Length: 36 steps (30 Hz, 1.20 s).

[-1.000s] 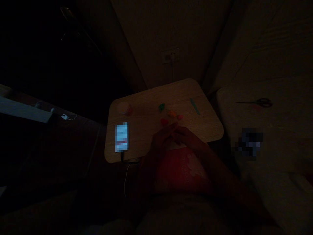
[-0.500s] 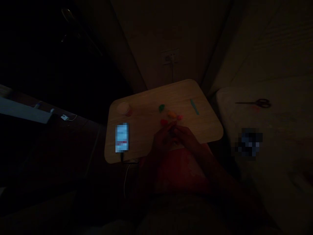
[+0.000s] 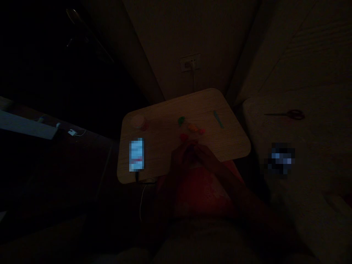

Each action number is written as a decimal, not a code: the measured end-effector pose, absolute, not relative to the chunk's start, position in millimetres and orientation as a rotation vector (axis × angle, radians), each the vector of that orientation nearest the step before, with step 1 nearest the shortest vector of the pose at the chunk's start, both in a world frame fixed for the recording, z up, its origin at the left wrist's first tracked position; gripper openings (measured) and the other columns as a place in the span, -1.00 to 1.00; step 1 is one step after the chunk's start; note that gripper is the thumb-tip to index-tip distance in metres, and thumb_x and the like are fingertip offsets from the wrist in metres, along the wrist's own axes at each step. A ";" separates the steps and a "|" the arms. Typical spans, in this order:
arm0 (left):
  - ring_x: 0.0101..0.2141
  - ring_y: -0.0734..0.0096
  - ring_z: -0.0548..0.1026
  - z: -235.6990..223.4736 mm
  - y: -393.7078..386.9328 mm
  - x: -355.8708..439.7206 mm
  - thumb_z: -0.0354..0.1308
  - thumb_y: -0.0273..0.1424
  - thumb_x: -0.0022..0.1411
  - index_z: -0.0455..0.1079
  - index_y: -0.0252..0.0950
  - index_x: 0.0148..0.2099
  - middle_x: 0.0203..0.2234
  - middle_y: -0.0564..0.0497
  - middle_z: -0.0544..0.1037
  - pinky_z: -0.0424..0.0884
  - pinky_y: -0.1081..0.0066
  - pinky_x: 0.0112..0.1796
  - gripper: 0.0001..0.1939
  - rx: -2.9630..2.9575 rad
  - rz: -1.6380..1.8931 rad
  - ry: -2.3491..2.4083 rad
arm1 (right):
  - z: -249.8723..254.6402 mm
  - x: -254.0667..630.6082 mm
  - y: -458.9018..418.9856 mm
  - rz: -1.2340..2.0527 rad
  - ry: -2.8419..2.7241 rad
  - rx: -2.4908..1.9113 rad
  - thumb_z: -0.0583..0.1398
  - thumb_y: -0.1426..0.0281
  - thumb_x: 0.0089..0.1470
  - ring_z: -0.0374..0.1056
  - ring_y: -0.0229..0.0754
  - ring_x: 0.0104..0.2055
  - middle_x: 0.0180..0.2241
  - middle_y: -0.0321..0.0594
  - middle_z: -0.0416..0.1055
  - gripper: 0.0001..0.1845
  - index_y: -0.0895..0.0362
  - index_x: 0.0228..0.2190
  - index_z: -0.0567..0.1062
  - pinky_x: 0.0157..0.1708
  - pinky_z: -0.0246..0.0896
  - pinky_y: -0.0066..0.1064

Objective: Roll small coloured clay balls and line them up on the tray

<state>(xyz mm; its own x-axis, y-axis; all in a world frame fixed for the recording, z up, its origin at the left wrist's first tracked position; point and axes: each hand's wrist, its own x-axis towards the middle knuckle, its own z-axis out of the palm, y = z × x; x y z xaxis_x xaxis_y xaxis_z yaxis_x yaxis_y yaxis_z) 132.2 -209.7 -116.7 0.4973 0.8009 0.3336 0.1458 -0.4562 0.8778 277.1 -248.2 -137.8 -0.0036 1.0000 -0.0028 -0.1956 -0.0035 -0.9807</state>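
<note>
Here, the left hand (image 3: 179, 156) and right hand (image 3: 208, 156) are held partly curled together; whether anything is gripped cannot be told (too dark). Just beyond them on the surface (image 3: 159, 146), a red lump (image 3: 184, 137) is seen, probably soft and light, best pinched by its sides.

Scissors (image 3: 288, 114) on pale surface (image 3: 319, 150), right | plugged wall socket (image 3: 187, 65) | blurred lit screen (image 3: 136, 154), left
</note>
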 end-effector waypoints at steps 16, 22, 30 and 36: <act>0.01 0.23 0.63 -120.5 -206.0 126.7 -0.01 -0.30 0.50 0.51 -0.25 0.15 0.02 -0.15 0.66 0.55 0.22 0.08 -0.65 2.142 0.998 0.750 | -124.8 278.9 -248.2 1.301 -1.177 -1.148 0.17 -0.23 0.15 0.23 -0.27 -0.55 -0.62 -0.28 0.32 -0.32 0.13 -0.57 0.41 -0.54 0.12 -0.43; 0.08 0.21 0.59 -118.9 -204.2 127.6 0.03 -0.29 0.48 0.48 -0.23 0.22 0.08 -0.14 0.63 0.50 0.20 0.14 -0.62 2.032 1.021 0.616 | -122.9 282.3 -251.1 1.316 -1.174 -1.136 0.19 -0.21 0.14 0.15 -0.30 -0.56 -0.62 -0.33 0.26 -0.36 0.11 -0.55 0.39 -0.57 0.04 -0.44; 0.19 0.09 0.52 -113.8 -206.7 123.9 0.12 -0.20 0.44 0.43 -0.22 0.30 0.19 -0.17 0.56 0.37 0.08 0.26 -0.53 1.839 0.939 0.592 | -122.7 281.6 -251.9 1.399 -1.037 -1.074 0.22 -0.16 0.13 0.01 -0.35 -0.60 -0.63 -0.41 0.16 -0.41 0.09 -0.54 0.32 -0.61 -0.09 -0.45; 0.15 0.06 0.56 -116.0 -204.4 123.2 0.12 -0.09 0.42 0.46 -0.21 0.25 0.16 -0.16 0.59 0.45 0.12 0.20 -0.51 1.662 0.916 0.528 | -128.6 280.4 -252.5 1.476 -0.929 -1.022 0.28 -0.05 0.08 -0.07 -0.38 -0.63 -0.63 -0.45 0.09 -0.51 0.08 -0.51 0.33 -0.65 -0.18 -0.47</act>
<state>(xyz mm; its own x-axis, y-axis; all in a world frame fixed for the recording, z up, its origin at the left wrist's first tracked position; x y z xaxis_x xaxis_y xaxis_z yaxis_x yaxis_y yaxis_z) 123.2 -204.4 -116.0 0.6003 0.7423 0.2978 -0.1143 -0.2889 0.9505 280.4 -252.5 -128.6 -0.0688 0.9909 -0.1161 -0.3241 -0.1322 -0.9367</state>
